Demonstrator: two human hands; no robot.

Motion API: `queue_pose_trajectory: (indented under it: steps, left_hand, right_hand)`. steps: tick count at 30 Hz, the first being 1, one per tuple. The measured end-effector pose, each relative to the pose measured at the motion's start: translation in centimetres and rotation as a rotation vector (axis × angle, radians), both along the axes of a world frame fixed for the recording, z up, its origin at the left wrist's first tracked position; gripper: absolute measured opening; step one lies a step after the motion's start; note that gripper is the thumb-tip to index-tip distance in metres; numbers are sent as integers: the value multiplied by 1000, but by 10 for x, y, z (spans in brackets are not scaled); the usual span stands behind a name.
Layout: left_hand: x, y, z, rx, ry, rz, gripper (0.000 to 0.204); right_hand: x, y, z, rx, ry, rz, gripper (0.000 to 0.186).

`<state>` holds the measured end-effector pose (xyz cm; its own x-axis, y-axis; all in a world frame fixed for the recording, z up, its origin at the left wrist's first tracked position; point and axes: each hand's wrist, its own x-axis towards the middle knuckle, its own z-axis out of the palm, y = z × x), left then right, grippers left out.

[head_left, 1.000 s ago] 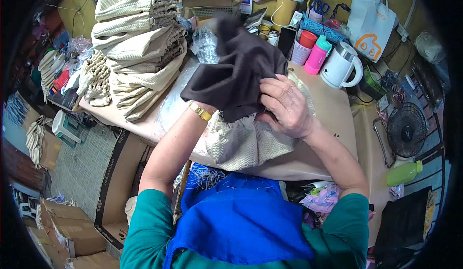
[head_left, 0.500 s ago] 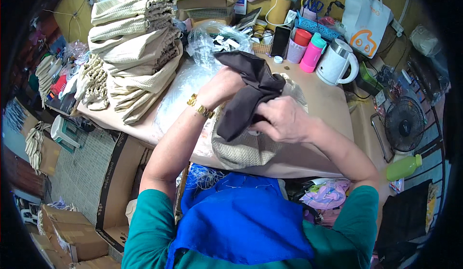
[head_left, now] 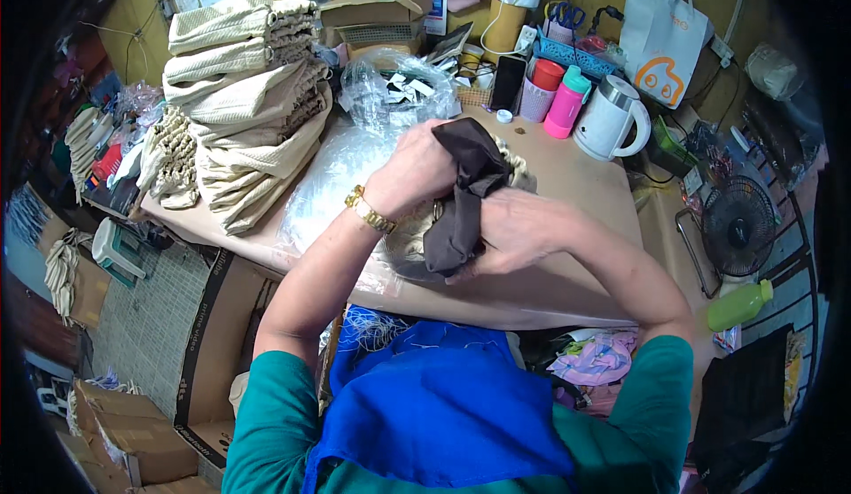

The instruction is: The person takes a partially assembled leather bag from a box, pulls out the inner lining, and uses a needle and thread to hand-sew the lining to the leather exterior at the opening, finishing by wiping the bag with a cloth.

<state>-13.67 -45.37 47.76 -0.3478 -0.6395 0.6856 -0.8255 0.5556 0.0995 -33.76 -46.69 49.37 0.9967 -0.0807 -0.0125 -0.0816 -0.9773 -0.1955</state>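
Dark brown cloth [head_left: 456,228] is bunched between my two hands over the middle of the table. Below and behind it shows cream textured fabric [head_left: 409,253], perhaps joined to the brown cloth; the join is hidden. My left hand [head_left: 415,168], with a gold watch on its wrist, is closed on the cloth's upper left part. From the right, my right hand [head_left: 523,228] grips the lower part of the brown cloth, its fingertips mostly tucked behind and under the folds.
A tall stack of folded cream fabric pieces [head_left: 235,104] stands at the left of the table [head_left: 585,264]. Clear plastic bags [head_left: 332,184] lie beside it. Along the back are a phone [head_left: 508,82], a pink bottle [head_left: 565,108] and a white kettle [head_left: 610,120].
The brown cloth has been drawn in and bunched smaller. My right hand has moved left and lower around it, and less cream fabric shows beneath.
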Motion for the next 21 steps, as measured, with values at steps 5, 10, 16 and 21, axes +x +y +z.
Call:
queue_pose_trajectory:
  steps: [5, 10, 16, 21]
  left_hand:
    - [1, 8, 38, 86, 67, 279, 19]
    - [-29, 18, 37, 44, 30, 242, 6]
    - [-47, 25, 59, -15, 70, 97, 13]
    - [-116, 46, 56, -52, 29, -86, 10]
  right_hand:
    - [-14, 7, -32, -243, 370, 9, 60]
    - [-20, -55, 13, 1017, 211, -343, 63]
    - [16, -25, 9, -188, 491, -324, 21]
    - [52, -7, 4, -288, 810, -333, 17]
